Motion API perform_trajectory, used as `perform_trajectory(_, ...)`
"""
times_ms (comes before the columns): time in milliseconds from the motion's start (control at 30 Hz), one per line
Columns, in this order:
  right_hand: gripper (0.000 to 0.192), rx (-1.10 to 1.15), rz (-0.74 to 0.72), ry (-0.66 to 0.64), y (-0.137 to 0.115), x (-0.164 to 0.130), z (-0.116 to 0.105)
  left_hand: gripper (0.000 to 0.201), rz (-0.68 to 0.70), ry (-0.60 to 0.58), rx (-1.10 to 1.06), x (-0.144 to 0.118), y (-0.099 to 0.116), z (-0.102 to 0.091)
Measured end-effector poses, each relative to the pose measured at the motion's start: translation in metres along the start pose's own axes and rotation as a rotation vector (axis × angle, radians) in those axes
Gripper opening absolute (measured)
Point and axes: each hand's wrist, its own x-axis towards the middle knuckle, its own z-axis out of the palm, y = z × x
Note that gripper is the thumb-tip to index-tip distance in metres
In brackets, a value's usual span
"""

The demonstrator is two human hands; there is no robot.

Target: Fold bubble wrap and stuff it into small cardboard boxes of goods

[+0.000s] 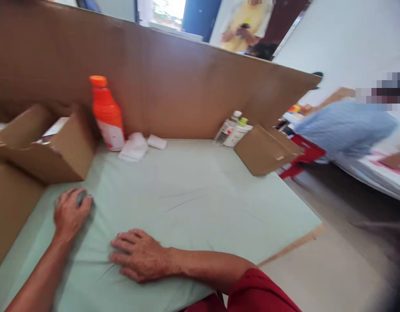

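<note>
My left hand (71,211) rests palm down on the pale green table cover (200,216), thumb apart from the fingers, just in front of a cardboard box (70,156). Nothing shows in it. Lower and further right, my right hand (140,255) lies flat on the same cover with its fingers stretched out to the left. A thin dark line (105,272) runs on the cover by its fingertips. Longer dark lines (187,202) mark the middle of the cover.
An orange bottle (108,115), folded white tissue (134,147) and a small white block (157,142) stand along the cardboard wall (174,82). Further right are a clear bottle (227,128), a white tube (238,134) and a tilted cardboard box (268,149). Other people are beyond.
</note>
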Motion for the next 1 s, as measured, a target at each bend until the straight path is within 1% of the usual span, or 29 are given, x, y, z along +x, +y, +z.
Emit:
perform_trajectory(67,0.035,0.014,-0.043,0.014,0.004,-0.025,-0.002,0.032,0.072,-0.049,0.147,-0.004,0.001,0.007)
perform_trajectory(100,0.032,0.030,-0.030,0.029,0.011,-0.040,-0.005,0.036,0.110,-0.072,0.231,-0.008,0.003,0.011)
perform_trajectory(133,0.028,0.050,0.016,0.058,0.022,-0.056,-0.010,0.041,0.152,-0.097,0.310,-0.015,0.007,0.016)
perform_trajectory(167,0.025,0.066,0.095,0.106,0.037,-0.074,-0.018,0.047,0.192,-0.122,0.377,-0.024,0.013,0.020)
perform_trajectory(200,0.022,0.073,0.208,0.165,0.055,-0.094,-0.028,0.052,0.231,-0.147,0.419,-0.035,0.021,0.025)
perform_trajectory(233,0.021,0.066,0.334,0.251,0.077,-0.116,-0.042,0.056,0.272,-0.173,0.444,-0.047,0.031,0.030)
perform_trajectory(267,0.024,0.030,0.450,0.333,0.101,-0.138,-0.058,0.059,0.313,-0.196,0.453,-0.060,0.044,0.035)
perform_trajectory(333,0.027,-0.087,0.669,0.457,0.153,-0.183,-0.100,0.060,0.396,-0.238,0.431,-0.088,0.072,0.048)
perform_trajectory(400,0.031,-0.263,0.856,0.499,0.201,-0.223,-0.150,0.059,0.483,-0.328,0.374,-0.116,0.103,0.062)
perform_trajectory(433,0.035,-0.366,0.948,0.511,0.222,-0.241,-0.176,0.058,0.538,-0.396,0.337,-0.130,0.119,0.069)
perform_trajectory(533,0.050,-0.613,1.170,0.536,0.270,-0.285,-0.246,0.064,0.724,-0.631,0.178,-0.172,0.163,0.084)
perform_trajectory(600,0.057,-0.703,1.352,0.521,0.293,-0.307,-0.279,0.070,0.871,-0.798,0.041,-0.197,0.187,0.090)
perform_trajectory(633,0.058,-0.703,1.478,0.490,0.304,-0.316,-0.290,0.071,0.940,-0.868,-0.026,-0.209,0.197,0.093)
perform_trajectory(667,0.056,-0.669,1.609,0.448,0.314,-0.323,-0.299,0.070,1.001,-0.924,-0.088,-0.218,0.205,0.095)
perform_trajectory(700,0.050,-0.609,1.717,0.400,0.324,-0.328,-0.304,0.067,1.052,-0.965,-0.143,-0.226,0.211,0.097)
perform_trajectory(733,0.039,-0.540,1.785,0.360,0.334,-0.332,-0.308,0.063,1.089,-0.991,-0.189,-0.232,0.215,0.099)
perform_trajectory(767,0.026,-0.484,1.812,0.337,0.341,-0.335,-0.309,0.059,1.109,-1.008,-0.228,-0.237,0.218,0.101)
perform_trajectory(800,0.015,-0.450,1.801,0.330,0.347,-0.337,-0.309,0.054,1.108,-1.018,-0.267,-0.240,0.219,0.104)
perform_trajectory(833,0.010,-0.443,1.761,0.335,0.351,-0.338,-0.307,0.050,1.082,-1.022,-0.310,-0.242,0.220,0.107)
perform_trajectory(900,0.013,-0.451,1.690,0.350,0.350,-0.337,-0.301,0.045,0.960,-0.990,-0.428,-0.244,0.218,0.112)
perform_trajectory(967,0.015,-0.456,1.598,0.367,0.338,-0.333,-0.293,0.046,0.804,-0.899,-0.567,-0.244,0.215,0.114)
perform_trajectory(1000,0.016,-0.472,1.507,0.388,0.328,-0.330,-0.287,0.046,0.732,-0.847,-0.620,-0.243,0.213,0.113)
